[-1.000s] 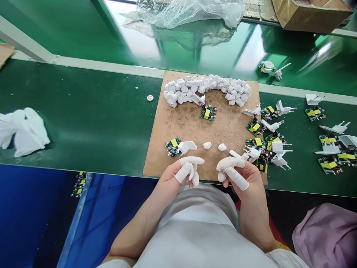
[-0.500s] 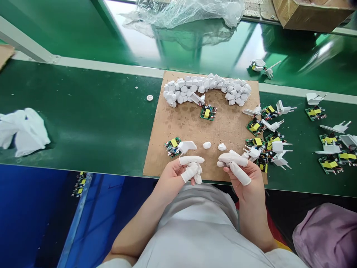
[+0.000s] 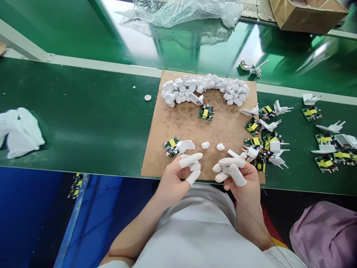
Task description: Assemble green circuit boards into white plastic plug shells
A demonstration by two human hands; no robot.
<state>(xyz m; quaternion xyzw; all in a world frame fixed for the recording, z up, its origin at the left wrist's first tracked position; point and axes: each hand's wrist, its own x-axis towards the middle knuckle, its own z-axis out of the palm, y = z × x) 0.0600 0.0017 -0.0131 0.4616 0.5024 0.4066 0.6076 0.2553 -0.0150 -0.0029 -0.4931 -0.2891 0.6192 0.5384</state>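
Observation:
My left hand (image 3: 182,172) is at the front of a cardboard sheet (image 3: 184,124), with white finger cots on thumb and forefinger. A small white lump (image 3: 196,166) shows between those fingertips. My right hand (image 3: 235,175), also in white finger cots, has its thumb bent in against the fingers; whatever it pinches is hidden. Ahead of the hands lie two soft-looking white lumps, a left one (image 3: 205,145) and a right one (image 3: 220,147). A circuit board (image 3: 171,147) wired to a white plug casing (image 3: 185,146) lies beyond my left hand.
Many white rounded pieces (image 3: 182,89) form an arc at the sheet's back, with another board (image 3: 206,112) before them. Several boards with white plug casings (image 3: 276,147) crowd the right side. White cloth (image 3: 23,132) lies left; a plastic bag (image 3: 184,13) and carton (image 3: 308,16) are behind.
My left thumb and forefinger have spread, exposing the white lump between them. My right fingers have shifted slightly left and fanned out. The whole view has moved a little.

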